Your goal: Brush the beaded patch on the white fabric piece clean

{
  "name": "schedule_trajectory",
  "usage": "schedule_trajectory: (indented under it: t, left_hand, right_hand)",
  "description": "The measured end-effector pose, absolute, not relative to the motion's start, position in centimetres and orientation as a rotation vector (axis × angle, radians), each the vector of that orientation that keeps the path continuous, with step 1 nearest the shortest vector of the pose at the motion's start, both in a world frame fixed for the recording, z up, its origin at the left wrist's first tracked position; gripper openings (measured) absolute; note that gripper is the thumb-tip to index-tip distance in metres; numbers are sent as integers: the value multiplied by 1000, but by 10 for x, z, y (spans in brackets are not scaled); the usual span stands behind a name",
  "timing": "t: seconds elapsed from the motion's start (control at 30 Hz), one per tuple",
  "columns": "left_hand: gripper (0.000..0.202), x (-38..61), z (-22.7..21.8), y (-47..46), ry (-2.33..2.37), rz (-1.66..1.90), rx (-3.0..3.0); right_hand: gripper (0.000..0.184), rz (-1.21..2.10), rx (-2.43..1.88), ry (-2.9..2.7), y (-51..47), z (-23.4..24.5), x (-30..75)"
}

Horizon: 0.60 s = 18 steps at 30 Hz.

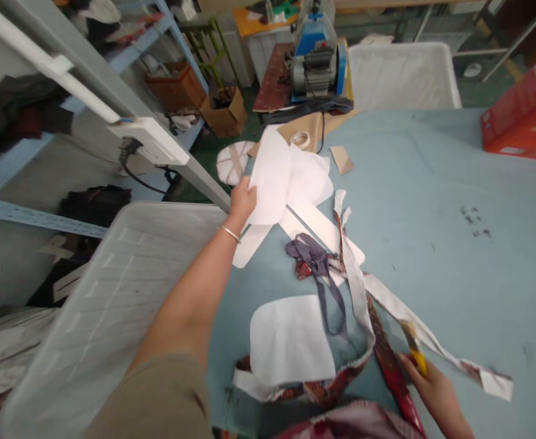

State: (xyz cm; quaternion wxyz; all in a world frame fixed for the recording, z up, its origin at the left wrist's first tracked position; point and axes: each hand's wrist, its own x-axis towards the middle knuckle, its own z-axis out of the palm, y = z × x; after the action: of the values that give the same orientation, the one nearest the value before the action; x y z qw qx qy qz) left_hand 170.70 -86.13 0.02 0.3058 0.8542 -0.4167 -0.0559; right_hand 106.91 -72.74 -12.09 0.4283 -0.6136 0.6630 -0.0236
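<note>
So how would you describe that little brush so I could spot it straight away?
Start at the big pale blue work table. Near its front right edge, the right hand grips a small brush. Its yellow handle sets it apart from the long white strip running just behind it.

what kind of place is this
Probably a small sewing or leather-goods workshop: white pattern pieces and cut strips of patterned material lie on a long blue-covered worktable, with a blue-and-grey bench machine behind it.
</note>
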Motion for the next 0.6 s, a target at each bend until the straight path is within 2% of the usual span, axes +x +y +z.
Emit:
schedule_trajectory:
  t: [0.07,0.17,0.37,0.6]
  left_hand:
    - [25,1683,11,-826,-941,-202,1904]
    - [31,1621,21,-764,-629,-362,1593]
    - [36,1479,31,-666,-187,-580,1388]
    - [28,1394,40,-631,-69,-713,1345]
  right_hand:
    - [50,-61,-1657,1589,-710,-109,1067]
    - [41,-59,-1765,1529,-692,-93,1073]
    - [34,-288,-1463,1608,-672,-49,1080]
    - [35,-521,-1272,1675,-656,-23,1030]
